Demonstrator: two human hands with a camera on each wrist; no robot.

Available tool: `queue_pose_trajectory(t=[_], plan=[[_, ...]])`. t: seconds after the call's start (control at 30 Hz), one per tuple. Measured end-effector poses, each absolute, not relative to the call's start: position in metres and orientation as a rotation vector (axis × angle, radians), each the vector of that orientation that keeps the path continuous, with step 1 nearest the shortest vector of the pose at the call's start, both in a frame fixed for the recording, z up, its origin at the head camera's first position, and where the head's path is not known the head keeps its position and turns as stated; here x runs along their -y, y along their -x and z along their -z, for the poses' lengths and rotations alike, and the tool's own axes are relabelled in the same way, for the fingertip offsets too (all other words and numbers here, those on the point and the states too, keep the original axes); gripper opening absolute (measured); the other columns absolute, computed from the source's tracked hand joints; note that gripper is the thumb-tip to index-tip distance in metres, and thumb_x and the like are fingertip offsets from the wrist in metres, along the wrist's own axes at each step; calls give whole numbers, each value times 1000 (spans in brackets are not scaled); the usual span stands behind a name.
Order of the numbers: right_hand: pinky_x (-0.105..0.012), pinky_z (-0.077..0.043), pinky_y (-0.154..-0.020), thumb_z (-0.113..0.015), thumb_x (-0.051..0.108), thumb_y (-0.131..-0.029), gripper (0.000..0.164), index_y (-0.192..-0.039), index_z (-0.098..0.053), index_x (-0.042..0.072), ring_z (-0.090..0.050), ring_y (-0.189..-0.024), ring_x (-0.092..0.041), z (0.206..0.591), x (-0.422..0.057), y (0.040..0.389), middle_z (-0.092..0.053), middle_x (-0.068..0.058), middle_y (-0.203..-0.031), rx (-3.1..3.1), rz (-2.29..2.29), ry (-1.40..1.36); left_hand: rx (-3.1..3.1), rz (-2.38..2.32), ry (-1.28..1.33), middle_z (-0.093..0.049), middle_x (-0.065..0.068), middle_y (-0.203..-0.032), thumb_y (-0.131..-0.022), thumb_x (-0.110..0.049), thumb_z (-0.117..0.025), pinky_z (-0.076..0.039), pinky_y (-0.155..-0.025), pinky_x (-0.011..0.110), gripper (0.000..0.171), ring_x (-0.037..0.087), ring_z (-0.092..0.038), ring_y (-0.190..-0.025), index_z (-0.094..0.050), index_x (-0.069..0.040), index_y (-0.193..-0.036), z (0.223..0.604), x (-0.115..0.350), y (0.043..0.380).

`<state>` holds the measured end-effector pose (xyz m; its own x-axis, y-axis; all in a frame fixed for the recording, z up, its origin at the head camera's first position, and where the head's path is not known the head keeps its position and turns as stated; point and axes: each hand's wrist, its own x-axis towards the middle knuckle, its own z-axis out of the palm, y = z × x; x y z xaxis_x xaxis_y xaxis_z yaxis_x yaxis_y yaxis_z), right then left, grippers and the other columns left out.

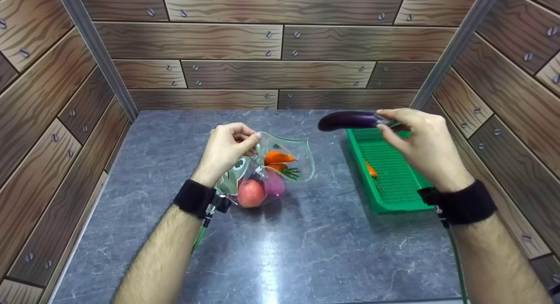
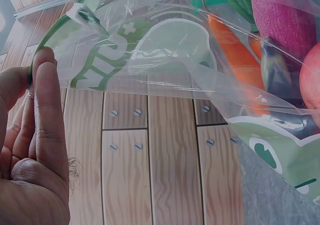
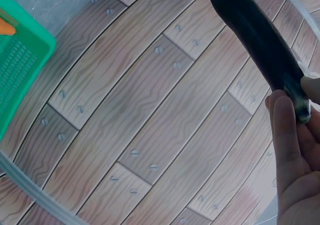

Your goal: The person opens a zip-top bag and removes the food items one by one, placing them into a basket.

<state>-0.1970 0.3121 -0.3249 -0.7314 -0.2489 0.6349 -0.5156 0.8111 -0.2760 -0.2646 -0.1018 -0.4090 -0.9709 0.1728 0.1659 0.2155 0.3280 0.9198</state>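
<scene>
My left hand (image 1: 227, 151) pinches the rim of a clear zip bag (image 1: 309, 164) with green print, its mouth spread toward the right. Inside lie carrots (image 1: 278, 157), a red apple-like fruit (image 1: 251, 193) and a purple-pink rounded item (image 1: 274, 183); the left wrist view also shows a dark item (image 2: 275, 67) among them. Between thumb and fingers my right hand (image 1: 422, 140) holds an eggplant (image 1: 348, 120) by its stem end. The eggplant is raised, roughly level, its blunt end pointing left toward the bag.
Under my right hand stands a green perforated basket (image 1: 380, 205) with a carrot (image 1: 371, 169) along its left side. Wood-patterned panels (image 1: 280, 41) enclose the grey marbled table (image 1: 323, 251) at the back and both sides. Cables run down from both wrist straps.
</scene>
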Motion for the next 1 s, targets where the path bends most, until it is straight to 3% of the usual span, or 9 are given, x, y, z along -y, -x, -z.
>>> queue_pose_trajectory(t=[0.23, 0.4, 0.47, 0.53, 0.63, 0.7, 1.0], plan=[[10, -42, -90, -86, 1, -104, 30, -134, -88, 7, -85, -100, -30, 330, -333, 204, -90, -17, -126, 2386, -577, -449, 2530, 1763, 364, -91, 12, -103, -110, -22, -87, -74, -75, 29, 15, 19, -86, -78, -87, -8, -113, 409, 102, 264], [10, -39, -88, -86, 2, -105, 29, -134, -88, 6, -72, -98, 8, 338, -349, 210, -90, -18, -124, 2393, -555, -393, 2521, 1772, 368, -91, 12, -103, -110, -21, -87, -74, -74, 29, 14, 19, -86, -78, -87, -7, -113, 409, 102, 264], [9, -37, -86, -85, 3, -106, 29, -135, -88, 6, -66, -99, 14, 342, -355, 212, -90, -19, -124, 2406, -545, -367, 2519, 1770, 371, -91, 13, -103, -110, -21, -86, -74, -74, 29, 14, 17, -85, -76, -87, -7, -112, 410, 102, 264], [8, -36, -85, -84, 4, -107, 29, -135, -87, 5, -73, -99, 4, 345, -360, 214, -89, -20, -124, 2422, -542, -343, 2518, 1764, 373, -91, 13, -102, -110, -21, -86, -73, -73, 28, 14, 14, -84, -74, -87, -7, -112, 410, 102, 265], [7, -33, -81, -82, 5, -108, 28, -136, -86, 3, -84, -98, -27, 351, -367, 217, -88, -24, -124, 2447, -547, -310, 2517, 1762, 374, -91, 13, -100, -110, -21, -86, -73, -73, 28, 14, 13, -83, -73, -87, -7, -112, 410, 102, 265], [7, -32, -80, -80, 5, -109, 28, -137, -85, 1, -85, -100, -41, 356, -372, 218, -87, -27, -124, 2465, -558, -284, 2515, 1763, 375, -91, 13, -99, -110, -21, -86, -73, -73, 28, 14, 13, -83, -73, -87, -7, -111, 411, 102, 265], [5, -29, -68, -77, 5, -110, 27, -135, -84, -4, -85, -98, -49, 383, -393, 231, -85, -34, -118, 2499, -563, -187, 2518, 1753, 377, -91, 13, -99, -110, -21, -86, -73, -73, 28, 14, 12, -83, -73, -87, -6, -111, 413, 102, 264]])
